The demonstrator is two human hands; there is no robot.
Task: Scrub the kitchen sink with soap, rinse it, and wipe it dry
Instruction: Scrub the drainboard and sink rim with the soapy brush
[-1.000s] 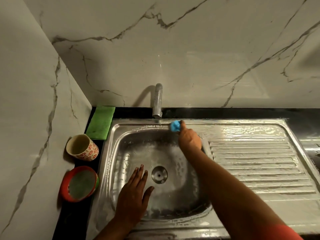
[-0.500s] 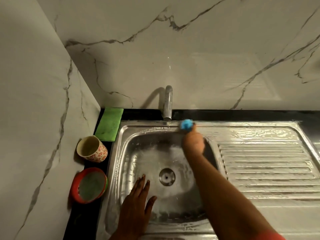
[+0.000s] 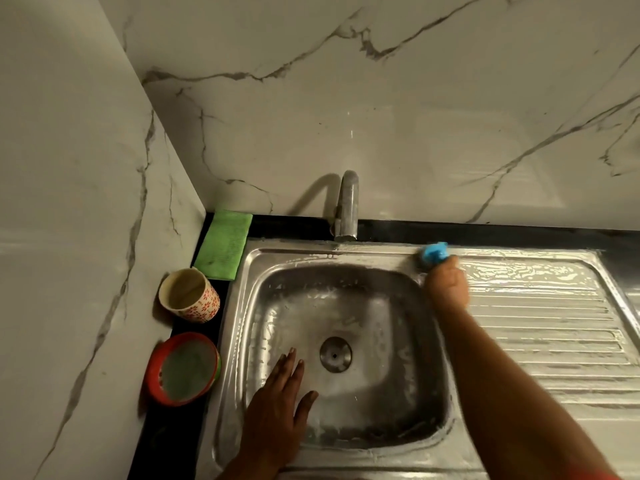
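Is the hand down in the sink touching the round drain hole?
Apart. The head view shows a strip of bare sink floor between the left hand, fingers straight, and the drain to its right.

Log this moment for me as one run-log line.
phase: soap scrub | right hand: grips blue scrubber on sink back rim | left hand: flat inside sink | tap: no stream seen

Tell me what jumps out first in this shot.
The blue scrubber stands out most, gripped by the right hand on the soapy back rim of the steel sink, just right of the tap. The left hand lies flat in the basin, fingers straight, near the drain. On the dark counter at the left sit a green cloth, a flowered cup and a red bowl.
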